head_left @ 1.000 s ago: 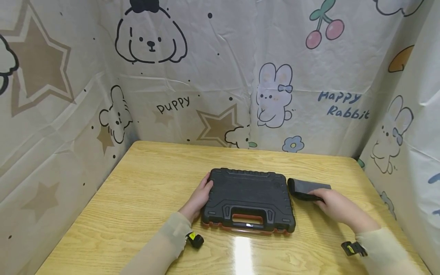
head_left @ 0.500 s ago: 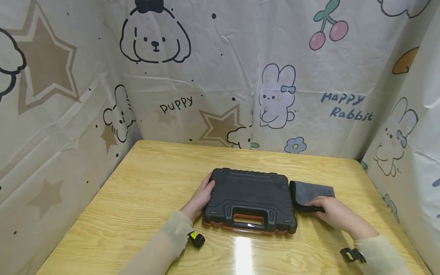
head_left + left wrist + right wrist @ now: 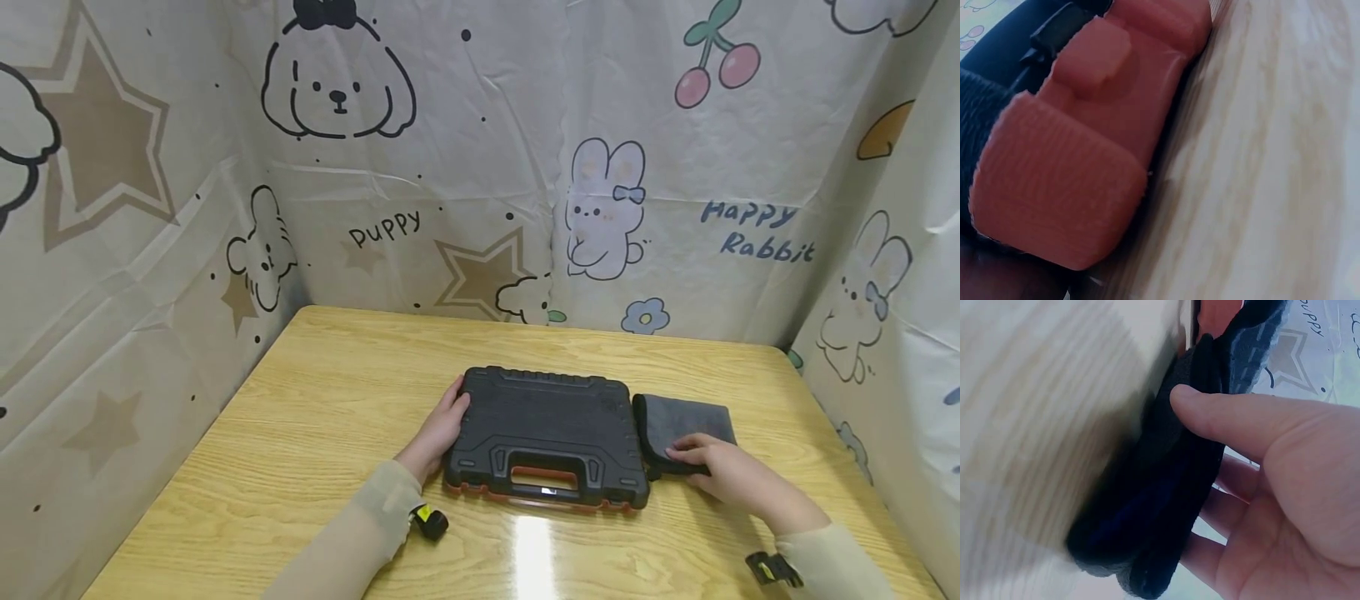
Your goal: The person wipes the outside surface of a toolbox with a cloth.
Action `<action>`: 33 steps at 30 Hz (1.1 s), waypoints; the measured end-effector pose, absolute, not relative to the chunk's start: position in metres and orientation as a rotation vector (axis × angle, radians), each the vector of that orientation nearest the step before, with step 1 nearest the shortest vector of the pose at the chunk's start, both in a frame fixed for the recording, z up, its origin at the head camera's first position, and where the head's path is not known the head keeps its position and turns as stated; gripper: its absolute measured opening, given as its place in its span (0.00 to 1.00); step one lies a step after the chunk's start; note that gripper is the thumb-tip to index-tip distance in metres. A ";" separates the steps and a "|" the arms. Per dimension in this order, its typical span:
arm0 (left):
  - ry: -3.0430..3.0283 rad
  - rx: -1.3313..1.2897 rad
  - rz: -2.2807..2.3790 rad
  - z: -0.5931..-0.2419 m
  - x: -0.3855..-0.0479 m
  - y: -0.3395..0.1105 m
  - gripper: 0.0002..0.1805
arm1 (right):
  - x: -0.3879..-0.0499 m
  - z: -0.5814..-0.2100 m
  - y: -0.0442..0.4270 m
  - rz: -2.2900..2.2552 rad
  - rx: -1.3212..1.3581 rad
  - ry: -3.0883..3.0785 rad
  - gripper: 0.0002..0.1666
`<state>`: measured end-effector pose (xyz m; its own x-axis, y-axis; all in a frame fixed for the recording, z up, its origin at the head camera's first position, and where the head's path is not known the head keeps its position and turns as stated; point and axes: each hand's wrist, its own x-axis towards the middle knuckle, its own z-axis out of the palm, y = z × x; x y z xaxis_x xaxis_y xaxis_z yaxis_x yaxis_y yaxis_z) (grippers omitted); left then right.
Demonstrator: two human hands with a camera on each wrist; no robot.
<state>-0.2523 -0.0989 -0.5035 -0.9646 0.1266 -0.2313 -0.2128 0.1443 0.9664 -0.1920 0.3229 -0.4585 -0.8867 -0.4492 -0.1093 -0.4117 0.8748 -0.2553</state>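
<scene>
A black tool case (image 3: 547,412) with an orange-red lower part (image 3: 1066,194) lies flat on the table, its handle toward me. My left hand (image 3: 438,429) rests against the case's left side, fingers reaching along the edge. To the right of the case lies a folded dark grey cloth (image 3: 686,417) with black edging, close beside it. At the cloth's near edge, my right hand (image 3: 727,471) pinches the layers between thumb and fingers. The right wrist view shows the thumb (image 3: 1210,415) across the black border, with the other fingers partly hidden behind the cloth.
The light wood table (image 3: 337,375) extends around the case. Printed fabric (image 3: 480,167) hangs behind the table and along both sides. Small black wrist cameras (image 3: 431,522) sit at both sleeves.
The cloth's near edge has come down toward me with my right hand, and it lies flatter, showing more of its grey top. My left hand and the case stay in place.
</scene>
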 end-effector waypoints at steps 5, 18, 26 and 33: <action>2.159 -0.085 1.895 -0.504 -0.253 -0.099 0.33 | -0.187 -0.462 0.322 -0.369 -0.658 2.875 0.26; 2.161 -0.088 1.901 -0.505 -0.256 -0.096 0.33 | -0.180 -0.462 0.321 -0.401 -0.507 2.785 0.34; 2.168 -0.112 1.873 -0.499 -0.256 -0.097 0.33 | -0.176 -0.453 0.320 -0.422 -0.514 2.896 0.23; 2.306 -0.067 1.715 -0.484 -0.253 -0.102 0.34 | -0.177 -0.439 0.311 -0.483 -0.569 3.127 0.18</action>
<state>-0.2530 -0.1016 -0.4840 -0.9636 0.1207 -0.2385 -0.1937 0.2996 0.9342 -0.1773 0.3114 -0.4385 -0.9347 -0.3331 0.1241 -0.3550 0.8923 -0.2789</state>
